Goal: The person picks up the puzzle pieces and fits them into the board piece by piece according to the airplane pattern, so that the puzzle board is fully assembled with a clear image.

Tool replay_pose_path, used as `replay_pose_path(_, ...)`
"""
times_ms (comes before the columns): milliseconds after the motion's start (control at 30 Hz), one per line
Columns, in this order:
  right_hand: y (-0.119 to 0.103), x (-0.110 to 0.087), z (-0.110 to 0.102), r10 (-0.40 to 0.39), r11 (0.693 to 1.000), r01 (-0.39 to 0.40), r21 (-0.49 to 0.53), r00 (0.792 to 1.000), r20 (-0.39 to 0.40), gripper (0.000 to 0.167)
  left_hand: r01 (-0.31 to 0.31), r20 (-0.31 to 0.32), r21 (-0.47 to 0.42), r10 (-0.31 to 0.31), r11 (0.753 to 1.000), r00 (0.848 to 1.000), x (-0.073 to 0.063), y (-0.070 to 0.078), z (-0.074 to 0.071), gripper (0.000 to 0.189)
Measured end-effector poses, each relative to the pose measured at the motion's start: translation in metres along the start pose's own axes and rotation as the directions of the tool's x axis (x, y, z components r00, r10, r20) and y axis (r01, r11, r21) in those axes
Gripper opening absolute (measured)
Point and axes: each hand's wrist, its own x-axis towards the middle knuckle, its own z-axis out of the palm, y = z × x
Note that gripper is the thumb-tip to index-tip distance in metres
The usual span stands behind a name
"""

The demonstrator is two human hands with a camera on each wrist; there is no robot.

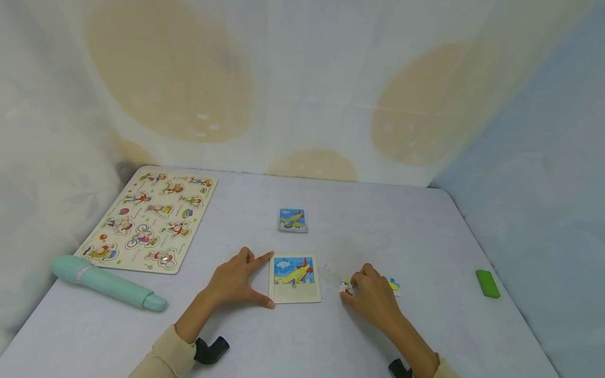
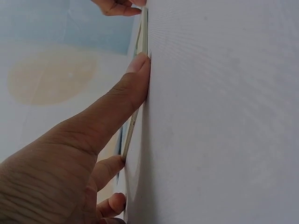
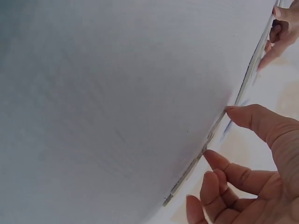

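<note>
A small wooden picture puzzle board [image 1: 295, 294] lies on the table, its upper part filled with pieces that show a yellow plane on blue. My left hand [image 1: 238, 281] steadies the board's left edge, index finger at the upper corner and thumb at the lower one, both stretched out. To the right, my right hand [image 1: 375, 296] pinches a small jigsaw piece [image 1: 346, 287] between thumb and index finger, low over the table. Another blue and yellow jigsaw piece [image 1: 394, 285] is partly hidden behind that hand. In the right wrist view, the thumb [image 3: 240, 114] touches the thin piece's edge.
Behind the board sits a small square plane picture [image 1: 292, 220]. A large wooden figure puzzle [image 1: 156, 220] lies at the back left, with a mint-green rod-shaped object [image 1: 108, 283] in front of it. A green block [image 1: 487, 284] is near the right edge.
</note>
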Motion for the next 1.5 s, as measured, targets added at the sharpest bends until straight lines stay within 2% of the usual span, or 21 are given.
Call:
replay_pose_path(200,0.007,0.004,0.001,-0.112,0.993,0.112,-0.022,0.994,-0.002,0.03,-0.001,0.003,0.001,0.001,1.0,1.0,0.001,-0.001,0.0,0.111)
replay_pose_path(433,0.011,0.008,0.004,-0.077,0.997,0.077,0.004,0.995,0.061,0.033,-0.003,0.014,-0.009,0.003,1.0,1.0,0.001,-0.001,0.002,0.111)
replay_pose_path(667,0.009,0.007,0.005,-0.118,0.993,0.118,-0.002,0.993,0.015,0.034,-0.003,0.012,0.002,0.003,1.0,1.0,0.0,0.0,0.002,0.111)
replay_pose_path(833,-0.004,0.009,0.003,-0.137,0.99,0.136,0.027,0.991,0.003,0.033,-0.006,0.013,0.001,0.006,1.0,1.0,0.0,0.0,0.001,0.111)
replay_pose_path(1067,-0.033,0.015,0.007,-0.155,0.987,0.153,0.046,0.987,0.046,0.034,0.001,0.004,0.003,-0.001,1.0,1.0,0.0,0.0,0.0,0.112)
replay_pose_path(1333,-0.067,0.026,0.016,-0.255,0.967,0.255,0.01,0.961,0.105,0.039,-0.002,-0.001,0.005,0.002,1.0,1.0,0.001,-0.001,0.001,0.112)
replay_pose_path(1500,-0.083,0.031,0.019,-0.279,0.96,0.281,-0.004,0.952,0.127,0.04,-0.009,-0.002,-0.007,0.009,1.0,1.0,0.0,0.001,-0.001,0.112)
